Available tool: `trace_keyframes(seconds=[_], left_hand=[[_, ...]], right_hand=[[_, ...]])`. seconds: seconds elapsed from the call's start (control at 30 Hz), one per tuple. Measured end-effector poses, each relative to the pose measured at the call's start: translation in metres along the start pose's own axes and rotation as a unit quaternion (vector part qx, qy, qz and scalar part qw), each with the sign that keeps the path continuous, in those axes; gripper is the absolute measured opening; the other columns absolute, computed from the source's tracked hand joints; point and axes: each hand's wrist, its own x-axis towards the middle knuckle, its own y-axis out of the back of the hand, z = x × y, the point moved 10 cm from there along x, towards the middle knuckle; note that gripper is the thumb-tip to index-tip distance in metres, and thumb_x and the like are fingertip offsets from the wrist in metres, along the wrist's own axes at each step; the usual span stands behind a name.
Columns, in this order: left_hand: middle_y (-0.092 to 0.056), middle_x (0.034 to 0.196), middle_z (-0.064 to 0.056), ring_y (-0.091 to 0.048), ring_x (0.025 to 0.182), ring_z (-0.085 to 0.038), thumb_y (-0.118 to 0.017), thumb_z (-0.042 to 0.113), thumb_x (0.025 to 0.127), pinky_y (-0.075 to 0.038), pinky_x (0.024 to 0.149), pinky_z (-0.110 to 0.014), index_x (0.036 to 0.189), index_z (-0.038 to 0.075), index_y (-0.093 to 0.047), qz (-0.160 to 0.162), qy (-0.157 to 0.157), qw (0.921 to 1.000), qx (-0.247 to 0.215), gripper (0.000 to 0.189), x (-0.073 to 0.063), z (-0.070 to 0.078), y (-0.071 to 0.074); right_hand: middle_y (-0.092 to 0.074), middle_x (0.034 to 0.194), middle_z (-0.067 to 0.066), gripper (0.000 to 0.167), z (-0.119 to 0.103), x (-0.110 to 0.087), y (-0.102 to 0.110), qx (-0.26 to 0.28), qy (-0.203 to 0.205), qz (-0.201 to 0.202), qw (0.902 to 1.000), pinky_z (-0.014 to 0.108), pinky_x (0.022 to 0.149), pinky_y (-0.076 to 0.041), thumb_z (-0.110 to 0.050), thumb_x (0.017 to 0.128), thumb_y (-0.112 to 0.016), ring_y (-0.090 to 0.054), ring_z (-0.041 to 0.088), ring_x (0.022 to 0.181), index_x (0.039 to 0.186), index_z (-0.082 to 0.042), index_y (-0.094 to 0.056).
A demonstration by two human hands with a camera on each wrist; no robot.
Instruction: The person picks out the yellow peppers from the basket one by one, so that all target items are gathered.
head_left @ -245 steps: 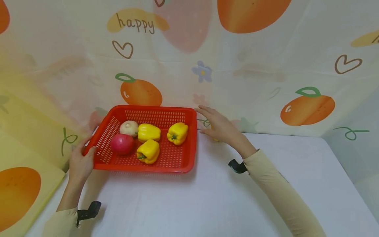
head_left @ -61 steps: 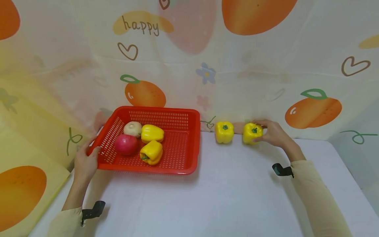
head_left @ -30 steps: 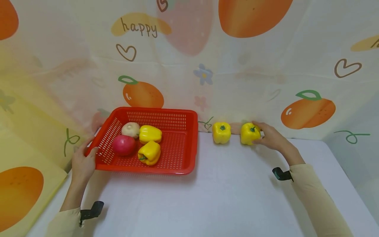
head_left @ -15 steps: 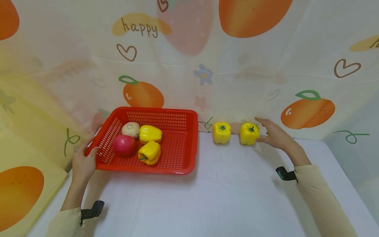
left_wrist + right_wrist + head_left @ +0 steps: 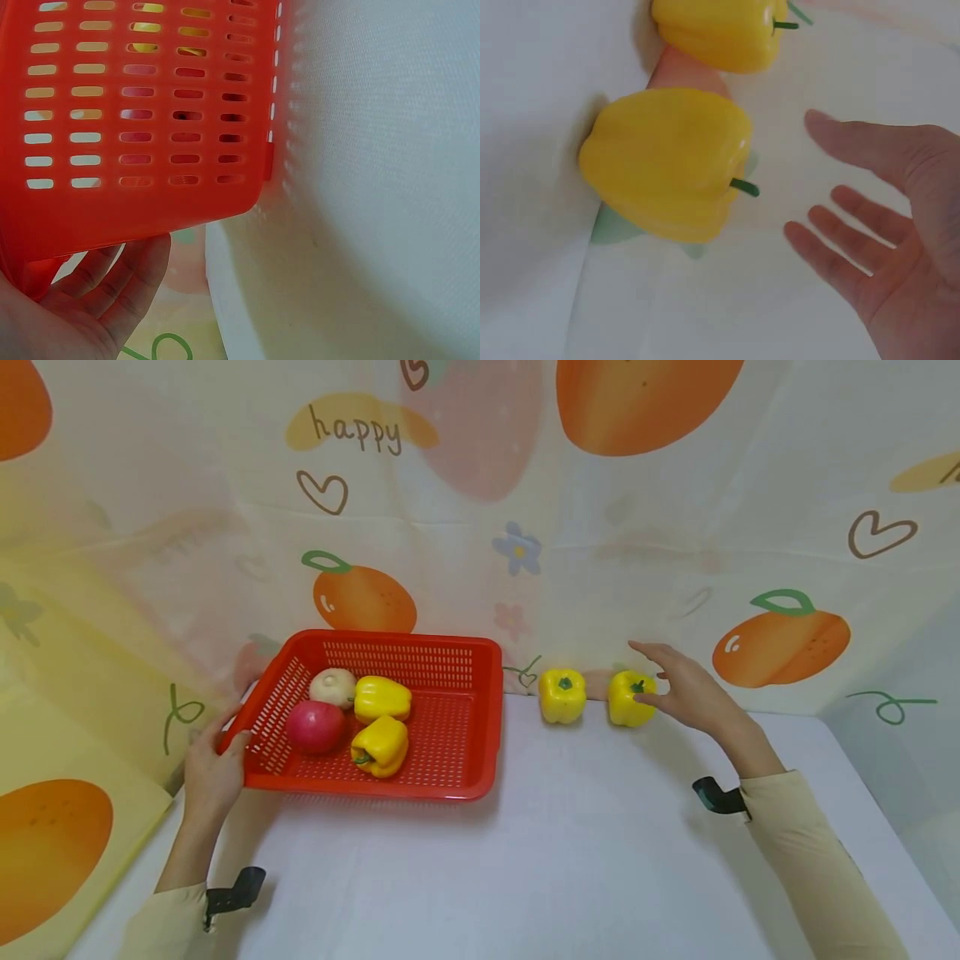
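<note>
My left hand (image 5: 213,770) grips the left rim of a red plastic basket (image 5: 491,718); in the left wrist view its fingers (image 5: 124,281) curl under that rim. Inside the basket lie two yellow bell peppers (image 5: 382,699), a round pinkish-red fruit or vegetable (image 5: 316,727) and a round whitish one (image 5: 333,687). Right of the basket, two more yellow bell peppers stand upright on the table: a nearer-to-basket pepper (image 5: 562,697) and a right-hand pepper (image 5: 628,702). Above and beside the right-hand pepper, my right hand (image 5: 693,693) hovers with fingers spread, holding nothing; the right wrist view shows it apart from that pepper (image 5: 667,161).
The white table (image 5: 525,877) backs onto a hanging cloth (image 5: 600,568) printed with oranges and hearts. Yellow cloth (image 5: 60,718) borders the left side. A black wrist strap mount (image 5: 718,795) sits on the right forearm.
Earlier a pepper left the basket, and the right-hand pepper was set in the row. Since then my right hand has let go of it and lifted slightly. My left hand keeps its hold.
</note>
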Motion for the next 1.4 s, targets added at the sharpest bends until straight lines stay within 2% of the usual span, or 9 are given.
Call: trace_keyframes(seconds=[0.2,0.47,0.6,0.77,1.03,1.2,1.4], left_hand=[[-0.052,0.13,-0.027,-0.053,0.1,-0.031,-0.042,0.025,0.103,-0.043,0.058,-0.009,0.152,0.018,-0.037,-0.004,-0.001,1.0,0.003,0.05,0.001,0.0,0.0],[-0.051,0.131,-0.026,-0.054,0.099,-0.029,-0.042,0.025,0.103,-0.044,0.059,-0.01,0.152,0.019,-0.037,-0.007,0.001,1.0,0.003,0.05,0.001,0.0,0.0],[-0.05,0.132,-0.025,-0.053,0.1,-0.029,-0.04,0.027,0.103,-0.045,0.059,-0.011,0.154,0.021,-0.035,-0.014,0.009,0.9999,0.004,0.051,0.001,-0.003,-0.001],[-0.049,0.133,-0.024,-0.053,0.101,-0.029,-0.041,0.028,0.103,-0.045,0.059,-0.011,0.154,0.022,-0.035,-0.012,0.013,0.9998,0.002,0.051,0.0,-0.005,-0.001],[-0.051,0.131,-0.025,-0.055,0.096,-0.027,-0.041,0.026,0.103,-0.045,0.059,-0.011,0.153,0.02,-0.036,-0.01,0.002,0.9999,0.006,0.051,0.002,-0.002,-0.002],[-0.053,0.126,-0.025,-0.055,0.088,-0.021,-0.042,0.024,0.102,-0.045,0.058,-0.012,0.152,0.019,-0.038,-0.006,-0.004,0.9998,0.016,0.05,0.003,-0.001,0.0],[-0.053,0.12,-0.022,-0.053,0.079,-0.011,-0.043,0.024,0.102,-0.046,0.057,-0.013,0.151,0.018,-0.039,-0.003,-0.001,0.9998,0.02,0.05,0.003,-0.001,0.0]], right_hand=[[-0.038,0.15,0.021,0.075,-0.028,0.006,0.0,-0.003,0.024,0.004,0.9997,0.057,0.096,-0.044,-0.007,0.086,-0.074,-0.05,0.044,0.121,0.15,-0.007,-0.036],[-0.04,0.151,0.014,0.067,-0.065,0.019,-0.014,-0.005,0.064,-0.006,0.9979,0.056,0.108,-0.032,-0.012,0.089,-0.072,-0.035,0.036,0.138,0.149,-0.009,-0.04],[-0.041,0.15,0.013,0.072,-0.085,0.025,-0.023,-0.002,0.082,-0.011,0.9966,0.054,0.108,-0.034,-0.007,0.085,-0.074,-0.037,0.035,0.137,0.149,-0.008,-0.04],[-0.045,0.148,0.012,0.075,-0.105,0.031,-0.034,-0.005,0.109,-0.014,0.994,0.05,0.107,-0.037,-0.009,0.082,-0.079,-0.04,0.032,0.135,0.148,-0.007,-0.042],[-0.044,0.149,0.005,0.074,-0.118,0.038,-0.056,-0.01,0.1,-0.033,0.9943,0.047,0.103,-0.043,-0.017,0.085,-0.076,-0.04,0.027,0.137,0.15,-0.018,-0.041],[-0.045,0.149,0.005,0.071,-0.137,0.041,-0.064,-0.023,0.131,-0.032,0.9906,0.042,0.098,-0.047,-0.017,0.085,-0.077,-0.041,0.025,0.137,0.148,-0.016,-0.044],[-0.044,0.15,0.006,0.069,-0.171,0.046,-0.079,-0.024,0.16,-0.05,0.9856,0.04,0.102,-0.045,-0.017,0.085,-0.077,-0.04,0.025,0.137,0.147,-0.014,-0.046]])
